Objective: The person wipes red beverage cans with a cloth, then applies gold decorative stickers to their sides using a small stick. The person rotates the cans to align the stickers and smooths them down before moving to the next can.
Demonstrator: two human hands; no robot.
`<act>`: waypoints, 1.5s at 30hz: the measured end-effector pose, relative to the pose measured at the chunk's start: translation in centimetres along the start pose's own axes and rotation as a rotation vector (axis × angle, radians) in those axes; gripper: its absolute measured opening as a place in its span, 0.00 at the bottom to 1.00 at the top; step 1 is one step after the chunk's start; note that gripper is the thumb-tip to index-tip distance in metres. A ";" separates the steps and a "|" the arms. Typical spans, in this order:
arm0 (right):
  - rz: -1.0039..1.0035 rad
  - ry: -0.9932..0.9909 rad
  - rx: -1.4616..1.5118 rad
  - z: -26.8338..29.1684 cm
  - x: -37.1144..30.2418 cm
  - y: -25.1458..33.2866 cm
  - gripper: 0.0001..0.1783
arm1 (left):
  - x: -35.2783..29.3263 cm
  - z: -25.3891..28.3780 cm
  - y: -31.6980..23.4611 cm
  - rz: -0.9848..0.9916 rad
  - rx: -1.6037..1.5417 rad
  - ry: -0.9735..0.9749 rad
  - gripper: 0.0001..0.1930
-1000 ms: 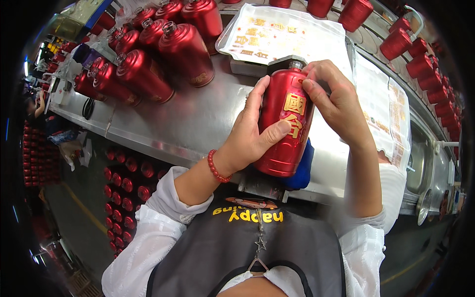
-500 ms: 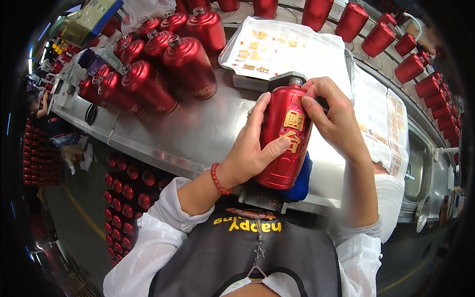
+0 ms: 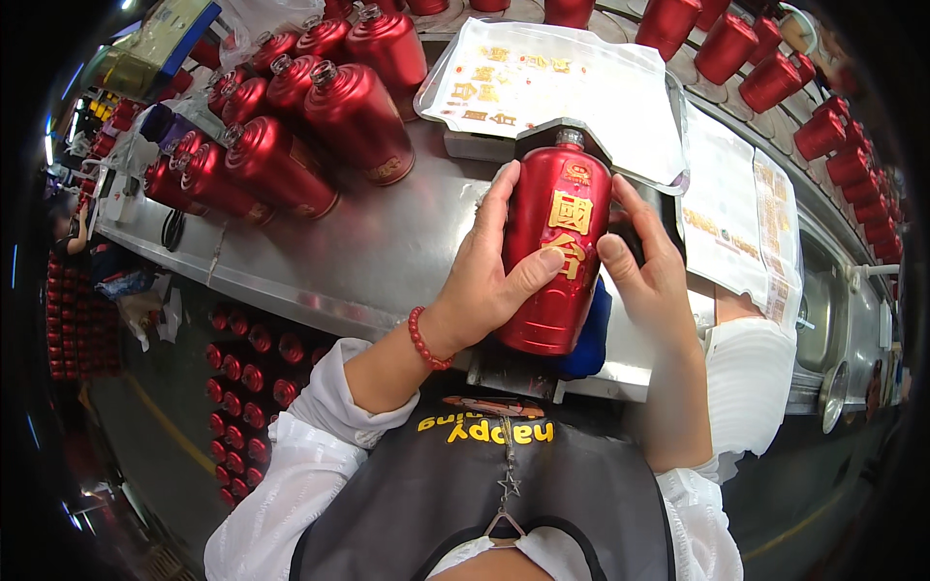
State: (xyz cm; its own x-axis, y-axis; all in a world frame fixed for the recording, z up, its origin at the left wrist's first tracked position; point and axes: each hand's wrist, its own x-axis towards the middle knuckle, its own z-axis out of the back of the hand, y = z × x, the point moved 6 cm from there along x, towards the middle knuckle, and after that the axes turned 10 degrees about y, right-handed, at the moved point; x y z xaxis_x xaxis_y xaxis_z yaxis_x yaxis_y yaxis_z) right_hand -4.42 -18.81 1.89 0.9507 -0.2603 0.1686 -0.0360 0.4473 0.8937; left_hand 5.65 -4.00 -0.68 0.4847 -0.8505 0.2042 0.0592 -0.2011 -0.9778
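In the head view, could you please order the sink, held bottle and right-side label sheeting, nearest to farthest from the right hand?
1. Held bottle, left of the right hand.
2. Right-side label sheeting, to the hand's right.
3. Sink, far right beyond the sheeting.

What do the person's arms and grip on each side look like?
Both arms wear loose white sleeves: the left sleeve has faint woven lines and a bunched cuff, and the right sleeve is white too. Both leave the forearms bare. A bracelet of round red beads circles the left wrist. The left grip and right grip have no gloves.
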 end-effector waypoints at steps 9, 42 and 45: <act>0.006 -0.022 0.096 -0.8 -0.4 -0.3 0.42 | 0.1 -0.1 -0.5 0.032 -0.019 0.023 0.48; 0.021 -0.008 -0.031 -1.1 -0.3 0.6 0.46 | 6.6 2.3 -1.5 -0.003 0.330 -0.102 0.21; 0.022 -0.010 -0.025 -1.1 -0.4 0.5 0.45 | 6.6 2.2 -1.9 -0.007 0.373 -0.091 0.20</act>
State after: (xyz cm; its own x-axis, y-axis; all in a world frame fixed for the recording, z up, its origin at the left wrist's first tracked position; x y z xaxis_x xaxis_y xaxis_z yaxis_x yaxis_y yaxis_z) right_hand -4.45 -17.56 1.86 0.9465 -0.2592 0.1921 -0.0486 0.4740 0.8792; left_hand 10.63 -8.22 2.46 0.5577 -0.7998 0.2219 0.3677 -0.0016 -0.9300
